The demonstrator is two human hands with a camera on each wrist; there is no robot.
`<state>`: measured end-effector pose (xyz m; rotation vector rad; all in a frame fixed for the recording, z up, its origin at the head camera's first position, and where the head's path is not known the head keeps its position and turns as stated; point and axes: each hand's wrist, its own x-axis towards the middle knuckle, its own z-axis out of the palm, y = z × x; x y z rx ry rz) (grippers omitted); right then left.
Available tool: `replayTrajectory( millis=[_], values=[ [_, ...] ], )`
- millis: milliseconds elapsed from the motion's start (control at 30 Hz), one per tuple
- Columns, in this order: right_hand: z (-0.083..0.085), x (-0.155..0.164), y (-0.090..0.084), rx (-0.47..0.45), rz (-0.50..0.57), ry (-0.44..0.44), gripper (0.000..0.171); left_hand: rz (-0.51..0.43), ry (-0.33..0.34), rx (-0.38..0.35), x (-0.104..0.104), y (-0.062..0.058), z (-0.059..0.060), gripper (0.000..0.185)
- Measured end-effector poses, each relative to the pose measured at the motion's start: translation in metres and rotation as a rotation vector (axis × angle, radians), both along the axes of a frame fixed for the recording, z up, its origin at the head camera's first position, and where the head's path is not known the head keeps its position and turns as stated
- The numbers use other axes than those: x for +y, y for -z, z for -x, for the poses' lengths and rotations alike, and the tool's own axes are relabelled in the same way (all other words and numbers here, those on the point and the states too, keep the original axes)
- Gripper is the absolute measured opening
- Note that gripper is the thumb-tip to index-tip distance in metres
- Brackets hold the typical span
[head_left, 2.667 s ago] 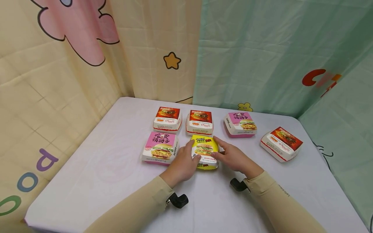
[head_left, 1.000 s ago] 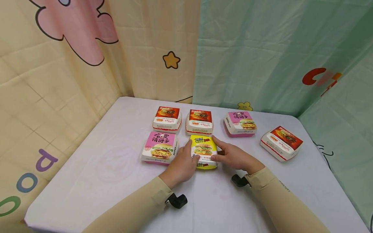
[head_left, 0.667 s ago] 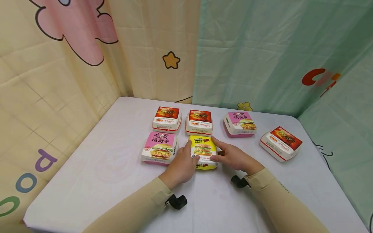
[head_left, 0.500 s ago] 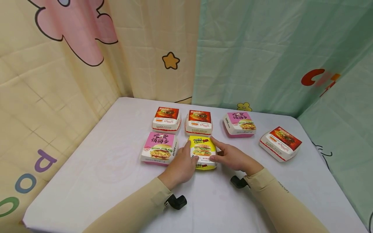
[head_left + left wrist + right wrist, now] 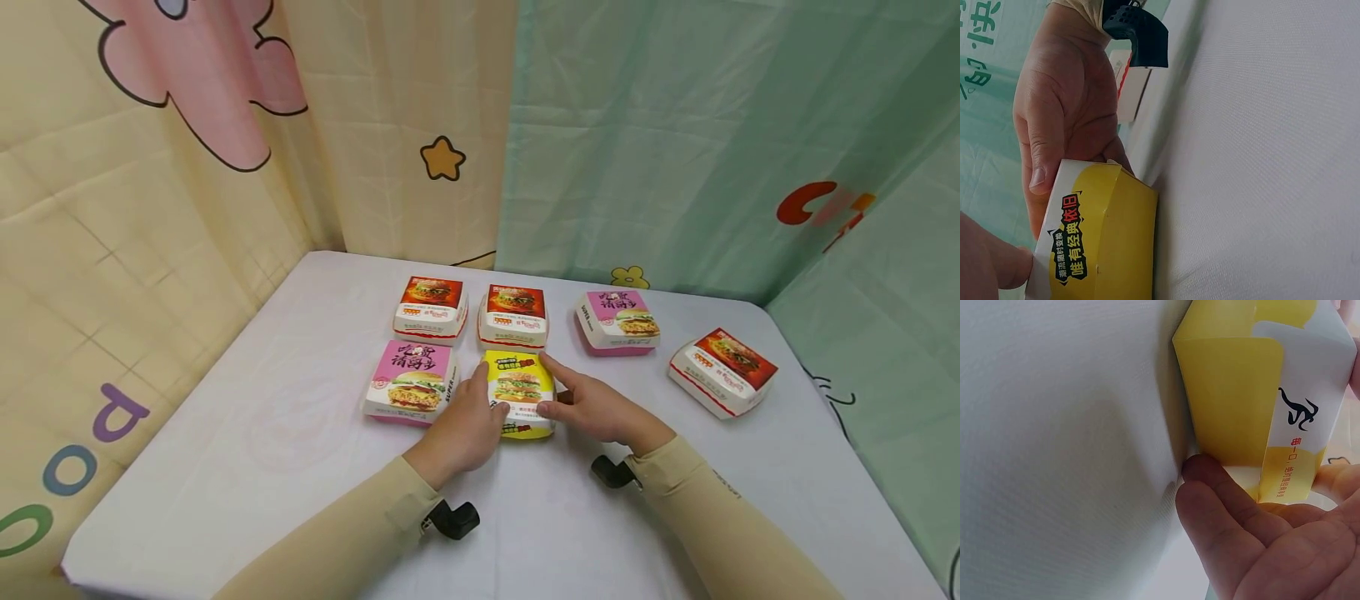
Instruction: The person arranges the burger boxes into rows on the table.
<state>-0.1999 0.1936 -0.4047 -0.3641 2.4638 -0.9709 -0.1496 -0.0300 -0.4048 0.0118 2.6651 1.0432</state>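
Note:
In the head view a yellow-and-white burger box (image 5: 520,390) sits on the white table between the two hands. The left hand (image 5: 463,425) grips its left side, thumb at the front top edge and fingers along the side. From the right, the right hand (image 5: 600,406) holds the box, forefinger at the far corner and thumb on the near top edge. The right wrist view shows fingertips (image 5: 1200,469) tucked low against the box's side, near the cloth. In the left wrist view the thumb (image 5: 1041,156) lies at the box's edge.
Left of the yellow box lies a pink burger box (image 5: 412,382). Two red-and-white burger boxes (image 5: 431,310) stand behind in a row. Farther right are another pink box (image 5: 618,321) and an angled red box (image 5: 723,371). Curtains (image 5: 637,142) enclose the table (image 5: 247,467).
The yellow box and both hands have shifted slightly to the left. The hold on it looks the same, and the other boxes stay in place.

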Motion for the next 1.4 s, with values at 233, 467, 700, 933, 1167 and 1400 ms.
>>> replayTrajectory(
  millis=[233, 467, 700, 933, 1167, 1400],
  values=[
    [-0.0009, -0.0005, -0.0002, 0.0, 0.0, -0.001, 0.093, 0.002, 0.004, 0.0, -0.0002, -0.0005, -0.0005, 0.081],
    [-0.002, -0.0011, 0.0003, -0.002, 0.015, -0.002, 0.093, 0.004, 0.004, 0.0, -0.0014, -0.0002, -0.0004, 0.082],
    [-0.0038, -0.0018, -0.0012, 0.003, 0.02, -0.008, 0.092, 0.009, 0.016, 0.028, -0.0017, 0.0014, -0.0003, 0.079],
    [-0.0038, -0.0018, -0.0008, 0.011, 0.016, -0.008, 0.091, 0.008, 0.018, 0.029, -0.002, -0.0001, -0.0012, 0.079],
    [-0.0045, -0.0017, -0.0008, 0.017, 0.022, -0.013, 0.092, 0.021, 0.027, 0.035, -0.0029, -0.0024, -0.0026, 0.079],
    [-0.0056, -0.0017, -0.0013, 0.019, 0.025, -0.017, 0.092, 0.009, 0.021, 0.02, -0.0035, -0.0046, -0.0043, 0.079]
  ],
)
